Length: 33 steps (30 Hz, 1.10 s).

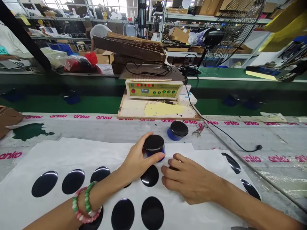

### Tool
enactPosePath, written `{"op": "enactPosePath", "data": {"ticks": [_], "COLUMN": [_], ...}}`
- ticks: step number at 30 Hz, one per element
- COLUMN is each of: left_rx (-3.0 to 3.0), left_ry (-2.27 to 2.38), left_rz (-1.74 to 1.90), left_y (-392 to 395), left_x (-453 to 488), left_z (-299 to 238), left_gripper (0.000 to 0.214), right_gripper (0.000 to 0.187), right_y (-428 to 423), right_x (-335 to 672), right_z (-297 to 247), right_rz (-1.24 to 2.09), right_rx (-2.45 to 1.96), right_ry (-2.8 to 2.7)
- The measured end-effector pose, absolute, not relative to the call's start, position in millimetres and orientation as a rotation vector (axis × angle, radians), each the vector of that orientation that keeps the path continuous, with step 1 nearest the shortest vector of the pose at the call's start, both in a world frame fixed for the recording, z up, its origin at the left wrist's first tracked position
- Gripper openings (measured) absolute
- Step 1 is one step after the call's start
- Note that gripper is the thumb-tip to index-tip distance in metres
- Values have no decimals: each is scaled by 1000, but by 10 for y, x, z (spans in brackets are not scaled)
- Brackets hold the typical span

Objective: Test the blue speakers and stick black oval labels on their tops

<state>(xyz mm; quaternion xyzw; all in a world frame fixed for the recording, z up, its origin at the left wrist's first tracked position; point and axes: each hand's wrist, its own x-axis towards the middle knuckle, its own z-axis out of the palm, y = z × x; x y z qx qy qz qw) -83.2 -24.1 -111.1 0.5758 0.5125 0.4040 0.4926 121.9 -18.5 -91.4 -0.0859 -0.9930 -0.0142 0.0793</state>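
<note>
Two bare hands work over a white sheet (72, 150) along the near edge of a bench (120, 132). The left hand (137, 159), its wrist wearing beaded bracelets (87, 199), curves part-open around a black-lidded blue container (153, 143), thumb on the near side, near the middle of the sheet's far edge. The right hand (189, 177) is just right of it, fingers curled inward; whether they grip anything cannot be told. Glossy black discs (152, 213) lie spaced across the sheet. Beyond the hands, a second blue container (177, 129), also black-lidded, stands toward the bench's far edge. At that edge, a wooden board (131, 108) carries a control box (153, 89) with two lit red lights.
</note>
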Motion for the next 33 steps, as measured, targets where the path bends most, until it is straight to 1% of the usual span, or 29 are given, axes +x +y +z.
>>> {"op": "enactPosePath", "data": {"ticks": [3, 7, 10, 12, 14, 16, 18, 21, 25, 28, 33], "left_rx": [1445, 1560, 1639, 1691, 1742, 1783, 1806, 1828, 1851, 1866, 1875], "left_ry": [1268, 1327, 1348, 1299, 1189, 1078, 1020, 998, 996, 1004, 1013], "left_rz": [951, 868, 822, 815, 794, 731, 656, 629, 649, 636, 638], "left_y": [-248, -259, -283, -307, -330, -344, -348, -344, -344, -351, -353], "left_x": [-830, -839, -848, -850, -845, -833, -816, -793, -792, -801, -795], "left_z": [-1114, -1129, -1133, -1126, -1110, -1091, -1078, -1080, -1113, -1133, -1143], "left_gripper": [67, 74, 76, 79, 86, 90, 84, 76, 77, 77, 77], "right_gripper": [22, 29, 28, 21, 14, 5, 2, 16, 22, 28, 26], "right_y": [-273, -369, -397, -426, -486, -574, -664, -729, -659, -605, -625], "right_x": [1351, 1508, 1641, 1729, 1793, 1812, 1777, 1641, 1394, 1240, 1142], "right_z": [-822, -730, -718, -723, -722, -719, -733, -806, -900, -926, -1012], "right_rz": [-168, -358, -331, -152, 68, 255, 430, 800, 1260, 1403, 1374], "right_rx": [-280, -364, -534, -702, -958, -1215, -1378, -1419, -1374, -1310, -1302], "right_ry": [-2937, -2810, -2757, -2699, -2520, -2187, -1798, -1404, -1207, -1117, -1122]}}
